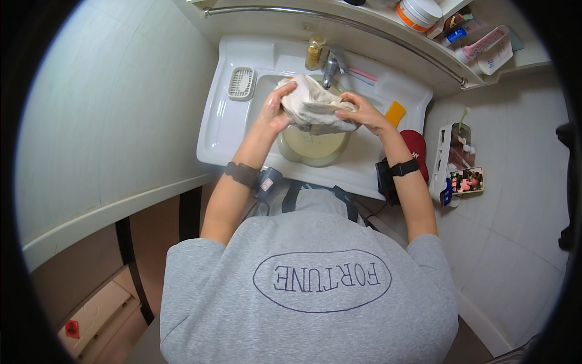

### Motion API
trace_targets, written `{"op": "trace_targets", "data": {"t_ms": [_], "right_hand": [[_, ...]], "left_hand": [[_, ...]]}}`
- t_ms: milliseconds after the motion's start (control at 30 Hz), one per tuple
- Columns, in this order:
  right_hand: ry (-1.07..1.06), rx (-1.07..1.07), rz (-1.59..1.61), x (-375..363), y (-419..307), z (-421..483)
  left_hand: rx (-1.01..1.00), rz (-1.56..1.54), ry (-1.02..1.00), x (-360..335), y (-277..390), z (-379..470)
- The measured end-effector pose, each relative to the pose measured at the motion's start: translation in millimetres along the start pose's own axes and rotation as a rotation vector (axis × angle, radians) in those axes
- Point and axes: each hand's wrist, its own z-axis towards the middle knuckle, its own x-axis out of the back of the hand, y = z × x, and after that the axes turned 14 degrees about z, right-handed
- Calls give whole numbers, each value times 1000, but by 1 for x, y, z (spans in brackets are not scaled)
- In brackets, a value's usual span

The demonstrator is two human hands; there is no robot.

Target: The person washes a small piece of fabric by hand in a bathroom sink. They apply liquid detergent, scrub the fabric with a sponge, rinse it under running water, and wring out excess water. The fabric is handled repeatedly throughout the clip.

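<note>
A wet, bunched white cloth (313, 107) is held up between both hands, over a pale green plastic basin (285, 152) that stands in the white sink (218, 123). My left hand (277, 107) grips the cloth's left side, thumb on top. Fingers and thumb of my right hand (361, 111) pinch its right edge. Cloudy water (318, 142) shows in the basin below the cloth. Just behind the cloth is the metal faucet (329, 73). The fabric hides part of the basin and some of my fingertips.
A soap dish (242, 83) lies on the sink's left ledge. Near the faucet are a gold bottle (314, 53) and a pink stick-like item (363, 74). An orange-yellow item (395, 113) and red cap (414, 152) are at right. A metal rail (336, 20) spans the back, below a shelf of toiletries.
</note>
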Motion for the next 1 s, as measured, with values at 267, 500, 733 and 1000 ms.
{"op": "trace_targets", "data": {"t_ms": [267,500,733,1000], "right_hand": [[26,-46,236,9,-34,-18],[101,-10,302,12,-85,-27],[184,22,323,15,-102,-23],[218,371,-407,-1,-116,-17]], "left_hand": [[10,472,29,-1,24,-26],[-61,595,39,-3,32,-31],[-163,896,-82,-13,32,-34],[-232,1018,-12,-3,39,-41]]}}
